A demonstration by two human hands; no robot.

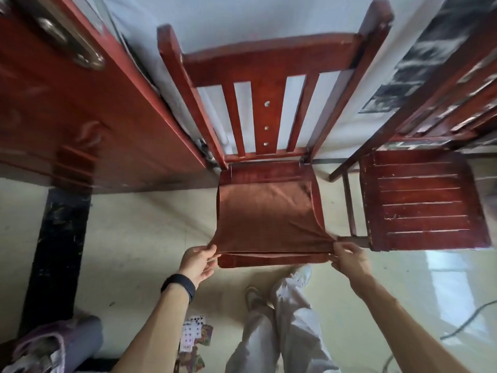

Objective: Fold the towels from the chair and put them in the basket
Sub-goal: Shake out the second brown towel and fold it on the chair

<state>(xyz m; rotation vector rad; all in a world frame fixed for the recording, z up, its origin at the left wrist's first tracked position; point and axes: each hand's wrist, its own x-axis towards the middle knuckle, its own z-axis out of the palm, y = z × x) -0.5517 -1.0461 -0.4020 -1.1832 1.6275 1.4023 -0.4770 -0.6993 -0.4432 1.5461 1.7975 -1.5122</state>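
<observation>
1. A brown towel [269, 214] is spread flat over the seat of the chair [269, 63], with its near edge drawn just past the seat's front.
2. The near left corner is pinched by the left hand [199, 262], thumb above and fingers [211, 250] curled beneath. The near right corner is pinched by the right hand [349, 258] between thumb and fingers [340, 246]. Nothing else is held.
3. Only one towel is seen on the chair. A second edge shows under the near hem, so it may already be doubled; this cannot be told for certain.
4. If the corners are lifted unevenly, a skewed fold is likely, since the far edge lies unrestrained on smooth wood and may slide.
5. The cloth is gripped only at its very corners. A quick pull could free it, and it would probably drop to the floor [134, 224] near the cards [195, 335] by the feet.
6. The right corner is stretched toward the second chair [422, 200], just beside; the cloth might be snagged on that frame.
7. No basket can be identified with certainty. A blurred grey-purple bundle [53, 345] at lower left may be it; its contents cannot be told.
</observation>
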